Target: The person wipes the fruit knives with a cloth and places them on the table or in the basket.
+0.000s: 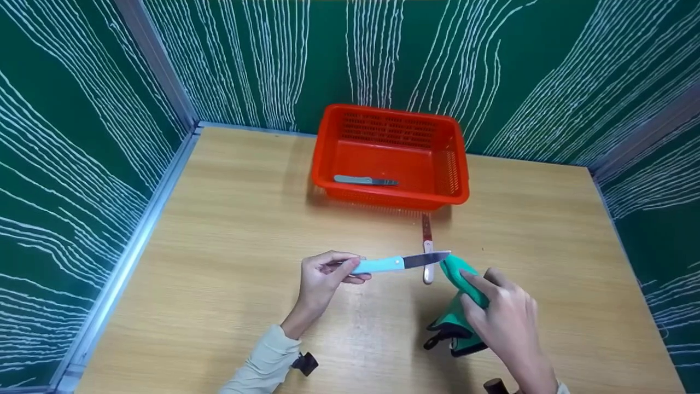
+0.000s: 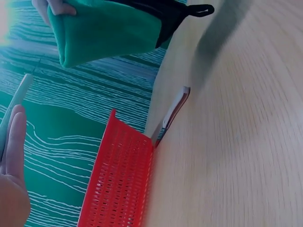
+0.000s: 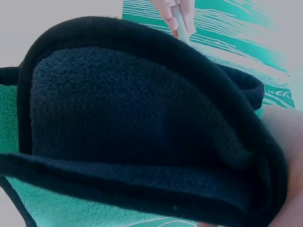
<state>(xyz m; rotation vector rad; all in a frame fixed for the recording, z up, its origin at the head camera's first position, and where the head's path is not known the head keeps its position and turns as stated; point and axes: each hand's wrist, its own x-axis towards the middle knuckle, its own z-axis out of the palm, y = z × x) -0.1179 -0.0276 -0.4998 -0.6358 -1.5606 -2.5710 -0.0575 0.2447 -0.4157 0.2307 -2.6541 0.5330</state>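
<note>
Blue knife (image 1: 402, 262) is held over the table (image 1: 235, 219), handle pinched by the left hand (image 1: 322, 273); near its tip, green cloth (image 1: 456, 317) is gripped by the right hand (image 1: 508, 312); below, another knife (image 1: 428, 274) is seen beside the red basket (image 1: 391, 194).

- Open tabletop (image 1: 235, 219) leaves passage left of the red basket (image 1: 377, 201).
- A white-handled knife (image 1: 428, 245) obstructs the basket's front.
- Green cloth (image 1: 453, 314) blocks the near right.
</note>
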